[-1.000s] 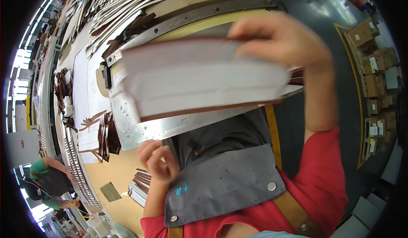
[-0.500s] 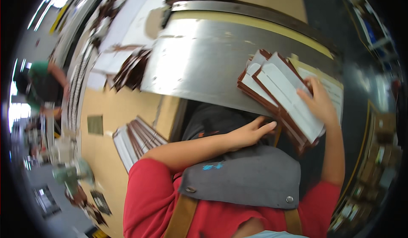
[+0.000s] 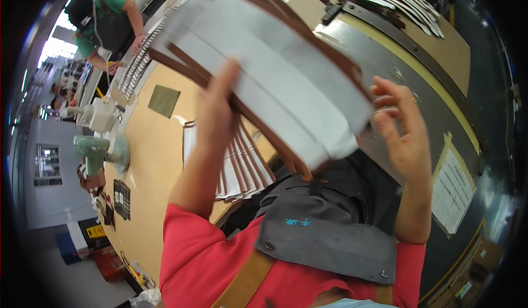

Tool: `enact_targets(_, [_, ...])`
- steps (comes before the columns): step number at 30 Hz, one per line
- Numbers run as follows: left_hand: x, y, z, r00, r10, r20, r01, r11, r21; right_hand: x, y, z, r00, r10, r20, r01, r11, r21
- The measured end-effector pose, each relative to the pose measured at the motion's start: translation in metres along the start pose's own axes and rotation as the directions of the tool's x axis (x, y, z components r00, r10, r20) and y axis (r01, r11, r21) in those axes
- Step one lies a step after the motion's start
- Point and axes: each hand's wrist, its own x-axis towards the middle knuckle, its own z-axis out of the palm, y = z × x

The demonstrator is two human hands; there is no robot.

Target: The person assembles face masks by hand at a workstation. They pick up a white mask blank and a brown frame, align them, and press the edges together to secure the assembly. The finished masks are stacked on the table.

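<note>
A stack of flat brown leather pieces with whitish-grey faces is held up in front of me, blurred by motion. My left hand is closed on its near left edge, thumb lying over the pale top face. At the stack's right end is my right hand, its fingers curled but apart and nothing seen between them. Whether its fingertips touch the stack's corner I cannot tell. A second fanned pile of similar brown-edged pale pieces lies on the tan table beyond my left forearm, partly hidden by it.
A metal sheet covers the bench at right, with a taped paper form near its edge. On the tan table are a green square, a green fan and a dark patterned piece. Another person works at far left.
The stack has been lifted off the metal sheet and carried left. My left hand has risen from my lap to grip it; my right hand has come off its face. My view has turned left.
</note>
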Motion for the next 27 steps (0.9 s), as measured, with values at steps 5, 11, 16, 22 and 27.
enact_targets(5, [0.148,0.027,-0.037,0.922,0.379,0.083,-0.387,0.881,0.273,0.012,0.006,0.004,0.999,0.024,0.030,-0.022,0.999,-0.046])
enact_targets(11, [0.201,-0.077,-0.121,0.981,0.179,-0.071,0.004,0.352,0.936,-0.009,0.028,0.008,0.986,0.135,0.100,-0.124,0.986,-0.107])
enact_targets(16, [0.137,-0.032,-0.156,0.994,0.013,-0.110,0.078,0.623,0.779,-0.018,0.036,0.012,0.974,0.185,0.128,-0.160,0.970,-0.181])
enact_targets(22, [-0.011,-0.020,-0.321,0.845,-0.103,-0.525,0.531,0.293,0.795,-0.013,0.037,0.057,0.946,0.108,0.306,-0.120,0.993,0.018])
enact_targets(27, [-0.156,-0.062,-0.369,0.588,-0.014,-0.809,0.809,0.051,0.586,-0.015,0.027,0.091,0.861,-0.068,0.504,0.077,0.997,0.002])
